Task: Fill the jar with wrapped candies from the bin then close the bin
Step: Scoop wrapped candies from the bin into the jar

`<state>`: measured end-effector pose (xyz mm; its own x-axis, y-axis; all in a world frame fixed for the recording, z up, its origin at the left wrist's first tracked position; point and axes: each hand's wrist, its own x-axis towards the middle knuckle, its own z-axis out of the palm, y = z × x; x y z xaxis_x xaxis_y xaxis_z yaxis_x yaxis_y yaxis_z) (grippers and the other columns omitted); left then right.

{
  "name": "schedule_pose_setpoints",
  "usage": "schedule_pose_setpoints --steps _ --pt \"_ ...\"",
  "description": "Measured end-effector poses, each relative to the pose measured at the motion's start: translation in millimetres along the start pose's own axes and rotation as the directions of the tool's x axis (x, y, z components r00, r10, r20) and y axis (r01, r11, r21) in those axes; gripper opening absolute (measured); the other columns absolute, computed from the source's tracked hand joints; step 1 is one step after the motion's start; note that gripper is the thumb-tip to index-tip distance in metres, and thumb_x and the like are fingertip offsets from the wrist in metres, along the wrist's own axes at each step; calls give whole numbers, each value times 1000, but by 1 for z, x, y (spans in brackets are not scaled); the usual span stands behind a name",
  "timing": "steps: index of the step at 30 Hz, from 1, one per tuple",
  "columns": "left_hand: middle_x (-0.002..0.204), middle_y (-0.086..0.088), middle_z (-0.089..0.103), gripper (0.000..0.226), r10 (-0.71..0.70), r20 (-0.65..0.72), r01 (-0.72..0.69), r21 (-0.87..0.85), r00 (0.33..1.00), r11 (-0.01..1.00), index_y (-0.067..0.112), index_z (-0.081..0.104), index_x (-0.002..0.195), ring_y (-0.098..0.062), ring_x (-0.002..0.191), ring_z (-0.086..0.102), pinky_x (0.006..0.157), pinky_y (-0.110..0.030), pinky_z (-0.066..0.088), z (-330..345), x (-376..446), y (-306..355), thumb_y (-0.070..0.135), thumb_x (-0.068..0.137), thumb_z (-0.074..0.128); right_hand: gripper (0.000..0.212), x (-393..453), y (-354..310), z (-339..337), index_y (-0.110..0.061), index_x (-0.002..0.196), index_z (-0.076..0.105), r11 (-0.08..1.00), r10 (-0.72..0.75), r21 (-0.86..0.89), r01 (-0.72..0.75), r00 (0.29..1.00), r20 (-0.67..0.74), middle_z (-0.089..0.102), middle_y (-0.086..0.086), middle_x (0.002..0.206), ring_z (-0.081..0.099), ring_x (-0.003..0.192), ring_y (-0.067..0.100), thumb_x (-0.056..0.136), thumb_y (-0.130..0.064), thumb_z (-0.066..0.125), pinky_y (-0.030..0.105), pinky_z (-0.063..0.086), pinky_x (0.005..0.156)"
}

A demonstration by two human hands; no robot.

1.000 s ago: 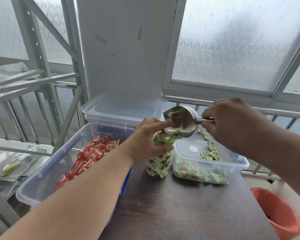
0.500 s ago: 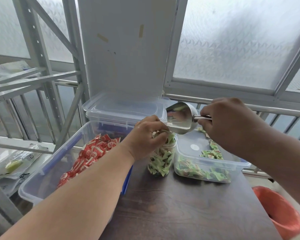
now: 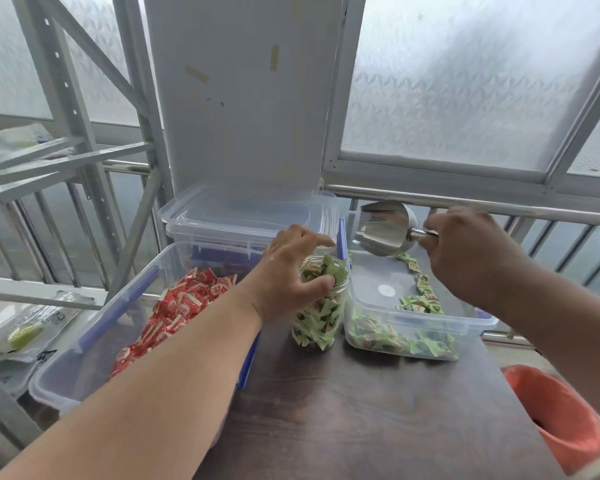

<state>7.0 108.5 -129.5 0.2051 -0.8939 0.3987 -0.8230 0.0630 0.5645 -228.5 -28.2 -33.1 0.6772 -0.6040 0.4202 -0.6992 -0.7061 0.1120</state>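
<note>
**Jar brim-full, scoop empty and lifted clear**

Left hand (image 3: 291, 271) wrapped around the upper part of the clear jar (image 3: 321, 306), thumb hooked over the near rim, fingers curled behind. Right hand (image 3: 471, 252) clenched on the handle of the metal scoop (image 3: 383, 228), bowl empty, held in the air above the far left corner of the candy bin (image 3: 465, 323). Jar upright on the dark table (image 3: 361, 410), just left of the bin and touching or nearly touching its wall; hard to tell which. Green wrapped candies (image 3: 329, 268) heaped above the jar mouth, a few poking over the rim. More green candies along the near and right sides of the bin, much of its floor bare. Bin uncovered; stacked clear lids (image 3: 250, 216) at the far side of the table, possibly the one needed, not certain.

Left of the jar, a large tub (image 3: 94, 341) of red candies (image 3: 184, 306). An orange bucket (image 3: 561, 420) near right, below table level.

Likely trouble from here: heaped candies sliding off if the jar is tipped or jolted as the left hand lets go, landing on the table or among the red ones. Also possible: the scoop left inside the bin, or candies riding up the wall, stopping the lid from seating. Wrong lid picked from the stack, same result.
</note>
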Motion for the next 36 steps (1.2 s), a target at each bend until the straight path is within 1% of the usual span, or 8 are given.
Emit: schedule_pose_setpoints --steps 4,8,13,18,20,25,29,36 --pt "123 12 49 34 -18 15 19 -63 1000 998 43 64 108 -13 125 45 117 -54 41 1 2 -3 63 81 63 19 5 24 39 -5 105 67 979 200 2 -205 960 195 50 11 93 51 78 26 91 -10 54 33 40 66" --pt "123 17 49 22 -35 35 38 -89 999 995 54 61 99 -14 126 47 116 -55 43 3 4 -7 63 80 67 36 12 43 77 -4 122 60 953 298 -27 -302 915 274 42 15 100 54 85 33 89 -3 46 39 51 79" --pt "126 16 51 30 -50 49 55 -106 998 993 51 59 108 -15 129 49 115 -52 45 3 4 -6 59 82 69 40 35 50 114 0 131 61 930 360 -168 -327 905 227 43 19 111 54 99 39 94 -5 47 50 51 91" --pt "136 9 49 59 -102 87 112 -131 991 985 43 42 136 -13 130 49 101 -25 42 1 2 -8 46 89 78 42 53 49 149 -4 129 65 951 306 -179 -251 843 443 56 18 128 52 124 36 88 -13 56 43 46 106" --pt "137 9 48 63 -114 99 126 -124 989 984 44 40 141 -13 130 50 99 -23 41 1 2 -9 45 92 80 40 59 50 155 -5 125 65 954 300 -147 -261 810 504 64 15 121 58 119 30 85 -9 62 40 50 103" --pt "140 10 50 67 -143 149 159 -103 979 982 48 37 144 -14 134 51 110 -37 46 1 5 -9 50 92 80 21 52 44 150 -13 106 67 966 176 80 -246 852 494 71 9 99 66 90 29 90 -7 55 38 55 76" --pt "145 11 48 73 -140 163 156 -90 977 984 48 36 148 -13 140 45 114 -36 40 2 5 -8 49 92 82 19 43 35 152 -16 90 65 955 103 181 -234 837 538 73 10 90 69 83 31 100 -20 49 43 58 76" --pt "142 12 48 75 -135 166 153 -103 977 983 48 36 150 -14 139 47 117 -42 45 1 4 -10 51 92 82 27 47 34 136 -14 90 75 871 237 293 -394 860 451 71 5 75 65 68 26 96 -23 50 30 48 54"
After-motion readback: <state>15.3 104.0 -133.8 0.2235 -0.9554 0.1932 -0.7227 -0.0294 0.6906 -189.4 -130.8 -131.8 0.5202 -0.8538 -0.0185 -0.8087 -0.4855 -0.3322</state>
